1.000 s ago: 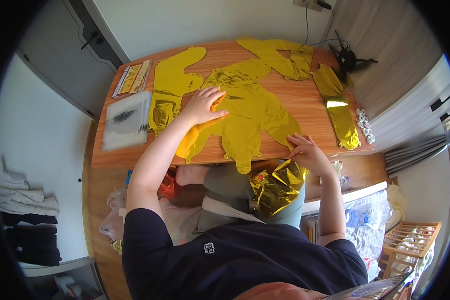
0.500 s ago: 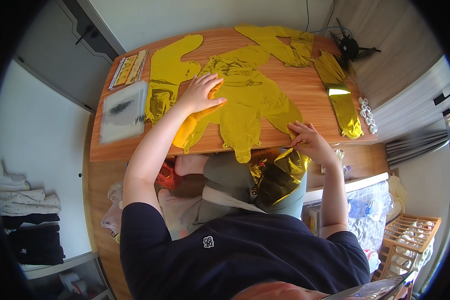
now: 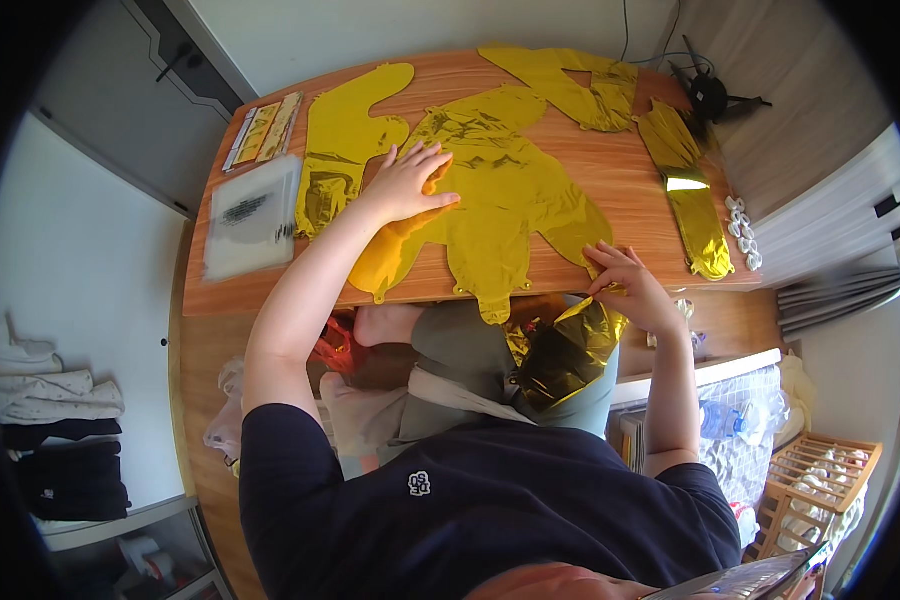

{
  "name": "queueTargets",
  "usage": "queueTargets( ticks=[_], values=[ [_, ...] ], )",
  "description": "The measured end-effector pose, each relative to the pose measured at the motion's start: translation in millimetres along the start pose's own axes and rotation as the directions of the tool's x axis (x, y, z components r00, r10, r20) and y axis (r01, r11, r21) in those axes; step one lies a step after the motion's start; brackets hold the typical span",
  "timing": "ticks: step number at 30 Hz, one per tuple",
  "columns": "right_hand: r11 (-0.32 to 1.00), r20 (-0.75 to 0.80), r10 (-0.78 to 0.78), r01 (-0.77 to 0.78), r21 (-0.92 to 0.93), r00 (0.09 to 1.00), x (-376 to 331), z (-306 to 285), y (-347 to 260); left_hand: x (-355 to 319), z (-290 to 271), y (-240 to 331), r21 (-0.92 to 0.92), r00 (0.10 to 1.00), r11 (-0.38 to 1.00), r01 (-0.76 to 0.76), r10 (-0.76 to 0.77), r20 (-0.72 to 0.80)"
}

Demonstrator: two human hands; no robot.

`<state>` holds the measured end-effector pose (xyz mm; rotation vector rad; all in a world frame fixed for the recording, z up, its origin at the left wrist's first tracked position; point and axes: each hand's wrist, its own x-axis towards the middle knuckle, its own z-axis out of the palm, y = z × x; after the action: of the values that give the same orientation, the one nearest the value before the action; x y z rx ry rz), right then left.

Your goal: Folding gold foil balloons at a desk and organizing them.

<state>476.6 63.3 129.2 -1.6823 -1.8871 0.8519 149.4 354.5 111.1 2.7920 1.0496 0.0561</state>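
Note:
A large flat gold foil balloon [image 3: 510, 200] with several rounded lobes lies uninflated across the middle of the table, one narrow tab hanging past its near edge. My left hand [image 3: 410, 185] rests on its left side, palm down, fingers spread. At the balloon's lower right lobe, my right hand [image 3: 625, 285] pinches the foil edge between thumb and fingers, near the table's front edge. Crumpled gold foil [image 3: 565, 350] hangs just below that hand, over my lap. Whether it joins the balloon on the table is hidden.
More flat gold foil balloons lie around: a curved one [image 3: 335, 120] left, an angular one [image 3: 570, 85] at the back, a long one [image 3: 685, 190] right. A clear plastic packet [image 3: 253, 220], a printed packet [image 3: 262, 130], white rings [image 3: 743, 235] and a black router [image 3: 710, 97] sit near the edges.
The whole view has shifted slightly, moving the table and foil a little to the right. Both hands keep their places on the foil.

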Motion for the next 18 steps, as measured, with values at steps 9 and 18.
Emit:
queueTargets(
  ticks=[9,18],
  values=[
    [1.0,0.002,0.006,-0.006,0.005,1.0,-1.6,0.2,0.0,-2.5,5.5,-4.0,-0.04,0.999,0.999,-0.015,0.013,-0.034],
    [1.0,0.005,0.012,-0.013,0.018,1.0,-1.1,0.7,-1.5,-2.2,9.5,-7.6,-0.061,0.996,0.997,-0.045,0.04,-0.085]
  ],
)
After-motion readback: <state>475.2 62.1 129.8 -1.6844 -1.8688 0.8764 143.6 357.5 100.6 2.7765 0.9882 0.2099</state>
